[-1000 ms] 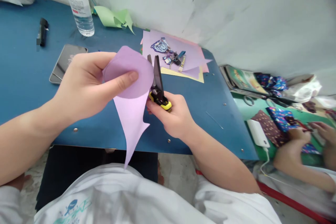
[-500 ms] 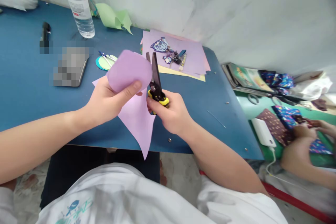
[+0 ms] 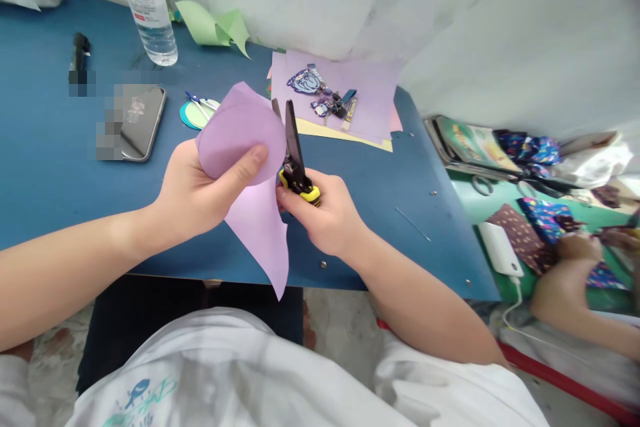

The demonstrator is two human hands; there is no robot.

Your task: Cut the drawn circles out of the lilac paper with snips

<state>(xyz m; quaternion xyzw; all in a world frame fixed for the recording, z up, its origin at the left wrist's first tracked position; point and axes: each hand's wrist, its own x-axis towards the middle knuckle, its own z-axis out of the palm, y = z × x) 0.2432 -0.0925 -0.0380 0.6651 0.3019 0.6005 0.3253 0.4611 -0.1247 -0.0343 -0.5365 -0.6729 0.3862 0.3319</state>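
Note:
My left hand [image 3: 207, 183] pinches a piece of purple paper [image 3: 235, 123] with a rounded outline, thumb on top and the other fingers behind. A pointed strip of the same purple paper hangs below it past the table's front edge. In my right hand [image 3: 327, 207] are scissors [image 3: 297, 173] with dark blades and black-yellow handles. Their blades point up and stand slightly apart at the paper's right edge; whether they touch it I cannot tell. Behind my left hand lie light green and blue paper ovals [image 3: 197, 115] with a white-and-blue tool on them.
On the blue table [image 3: 370, 213] are a phone [image 3: 143, 123], a water bottle [image 3: 153, 27], curled green paper [image 3: 213, 23] and stacked purple sheets [image 3: 370, 80] bearing keys [image 3: 340, 105]. At right, another person's hands [image 3: 580, 250] work beside a white power bank [image 3: 500, 250].
The purple paper has turned in my left hand and shows a more rounded outline. The hanging strip has shifted and its right edge now has a notch. The scissors stay beside the paper.

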